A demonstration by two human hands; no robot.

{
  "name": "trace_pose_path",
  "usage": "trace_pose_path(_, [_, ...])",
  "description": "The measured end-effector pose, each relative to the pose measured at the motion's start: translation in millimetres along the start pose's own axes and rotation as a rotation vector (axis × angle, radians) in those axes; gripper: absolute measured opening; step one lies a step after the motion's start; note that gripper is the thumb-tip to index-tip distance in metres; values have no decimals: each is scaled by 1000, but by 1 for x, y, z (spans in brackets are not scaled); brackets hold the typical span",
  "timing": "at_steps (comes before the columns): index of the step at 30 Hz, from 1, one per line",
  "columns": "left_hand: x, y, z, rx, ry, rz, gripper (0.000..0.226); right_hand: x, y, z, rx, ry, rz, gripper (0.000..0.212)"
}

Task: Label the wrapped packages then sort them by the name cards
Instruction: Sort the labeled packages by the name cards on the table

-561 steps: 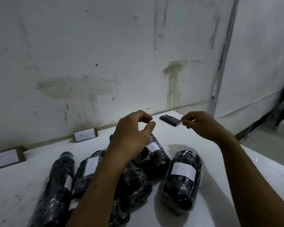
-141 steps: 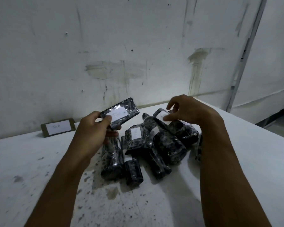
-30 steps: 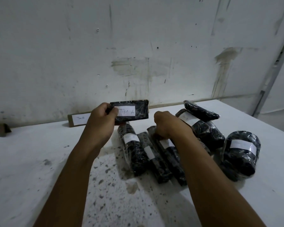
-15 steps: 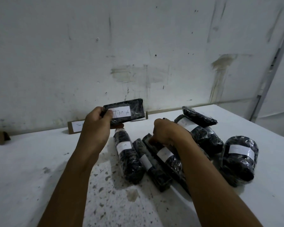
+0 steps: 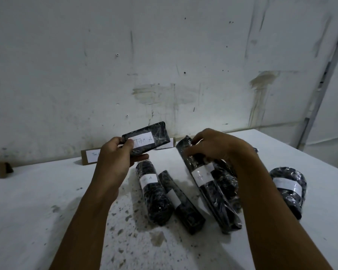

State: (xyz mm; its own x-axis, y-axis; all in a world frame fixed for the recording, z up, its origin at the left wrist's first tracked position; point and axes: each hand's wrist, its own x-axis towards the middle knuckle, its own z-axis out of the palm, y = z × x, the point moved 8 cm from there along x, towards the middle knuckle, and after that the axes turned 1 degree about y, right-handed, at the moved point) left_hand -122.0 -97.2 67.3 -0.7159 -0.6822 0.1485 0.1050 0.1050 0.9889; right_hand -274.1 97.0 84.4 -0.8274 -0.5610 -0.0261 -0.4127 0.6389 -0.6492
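Worktop: white, speckled dark near centre, set against a stained white wall. Name cards stand along its far edge. I log wrapped packages, black film with white labels, lying clustered at centre and right. Left hand: fingers closed on a flat package held aloft, label facing me. Right hand: fingers curled on the upper end of a long package, tilting it.
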Motion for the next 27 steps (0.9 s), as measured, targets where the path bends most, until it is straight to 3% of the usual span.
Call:
trace_pose_path(4, [-3,3,6,-103,-13,8,19,-11,-9,-22,322,80,-75,29])
trace_pose_path(10, [-7,11,13,-141,-16,74,13,-17,-28,-40,743,215,-258,38])
trace_pose_path(20, [-11,20,16,-185,-70,107,15,-16,-26,-36,922,181,-293,27])
trace_pose_path(27, [-12,19,19,-180,-95,109,15,-15,-22,-42,885,203,-297,37])
